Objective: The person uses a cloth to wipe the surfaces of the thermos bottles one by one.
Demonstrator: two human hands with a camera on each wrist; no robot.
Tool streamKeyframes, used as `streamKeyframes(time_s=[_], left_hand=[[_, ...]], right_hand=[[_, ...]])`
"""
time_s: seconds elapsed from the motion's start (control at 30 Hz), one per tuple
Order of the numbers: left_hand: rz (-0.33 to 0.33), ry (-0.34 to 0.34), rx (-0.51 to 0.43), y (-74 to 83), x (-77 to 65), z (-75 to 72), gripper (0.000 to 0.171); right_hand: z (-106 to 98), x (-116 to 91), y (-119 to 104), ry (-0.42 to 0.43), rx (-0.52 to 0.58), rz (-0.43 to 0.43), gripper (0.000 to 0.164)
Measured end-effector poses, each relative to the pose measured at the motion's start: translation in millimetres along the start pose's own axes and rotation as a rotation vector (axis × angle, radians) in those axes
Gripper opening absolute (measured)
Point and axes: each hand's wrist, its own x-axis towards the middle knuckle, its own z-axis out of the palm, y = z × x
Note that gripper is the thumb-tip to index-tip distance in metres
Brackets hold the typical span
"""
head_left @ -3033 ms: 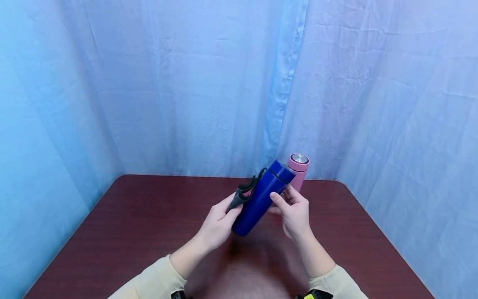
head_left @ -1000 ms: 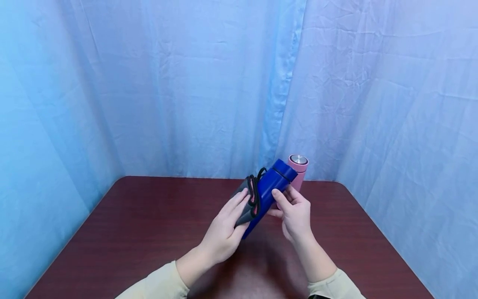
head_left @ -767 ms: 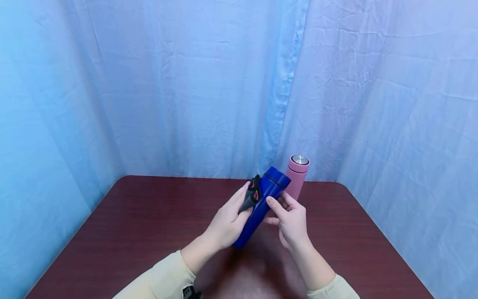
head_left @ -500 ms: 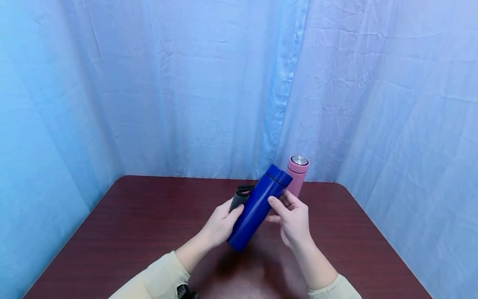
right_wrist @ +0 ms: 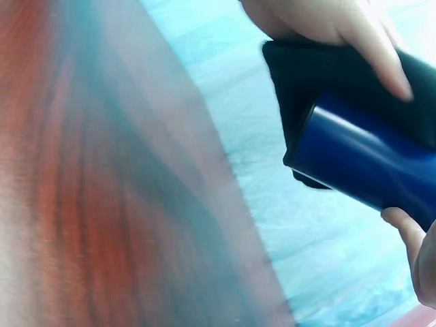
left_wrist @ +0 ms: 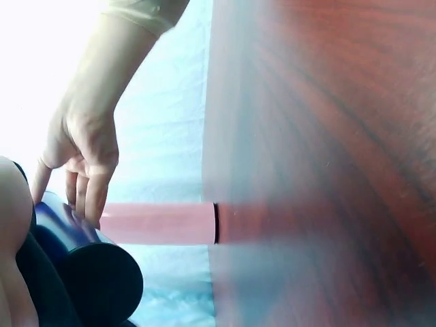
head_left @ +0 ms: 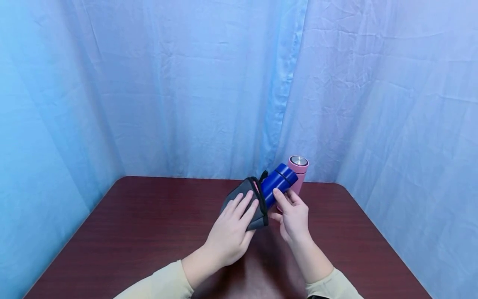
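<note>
My right hand grips a blue thermos bottle just below its cap, thumb in front and fingers behind. The bottle tilts, cap up and to the right, above the table. With my left hand I hold a dark grey cloth pouch with black edging and a pink lining against the bottle; my fingers lie spread over its outer side. In the head view the pouch hides the bottle's lower part. The right wrist view shows the blue bottle lying along the pouch, its base end in sight.
A pink thermos bottle with a silver-topped cap stands upright on the dark red wooden table, right behind my right hand. Light blue curtains hang along the table's back and sides.
The pouch, folded at the bottle's left side half a second ago, is now spread across its front. My left hand has turned and shifted right; my right hand keeps its grip near the cap.
</note>
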Motion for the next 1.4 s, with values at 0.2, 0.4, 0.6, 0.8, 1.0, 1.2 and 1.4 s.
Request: streamKeyframes(time_s=[0.2, 0.4, 0.6, 0.8, 1.0, 1.2, 1.4], left_hand=[[-0.155, -0.082, -0.04, -5.7, 10.3, 5.3, 0.06], [-0.252, -0.189, -0.146, -17.5, 2.3, 4.8, 0.064], [0.037, -0.115, 0.111, -17.5, -11.7, 4.5, 0.067], [0.17, -0.013, 0.34, -4.8, -1.6, 6.6, 0.068], [0.104, 0.05, 0.409, -3.5, 14.0, 8.2, 0.065], [0.027, -0.012, 0.334, -14.8, 11.3, 5.6, 0.068], [0.173, -0.004, 0.329, -21.3, -1.6, 5.1, 0.076]], right_hand=[[0.3, -3.7, 7.7, -0.008, -0.011, 0.021, 0.068], [-5.5, -1.6, -0.9, 0.037, 0.03, 0.033, 0.066], [-8.8, 8.8, -10.3, 0.115, 0.099, 0.085, 0.065], [1.1, 2.1, -2.0, 0.097, 0.094, 0.115, 0.064], [7.4, -5.7, 2.9, 0.075, 0.086, 0.115, 0.068], [-0.4, -1.1, -4.7, 0.101, 0.127, 0.087, 0.065], [-8.4, 3.6, -14.0, 0.125, 0.176, 0.084, 0.07]])
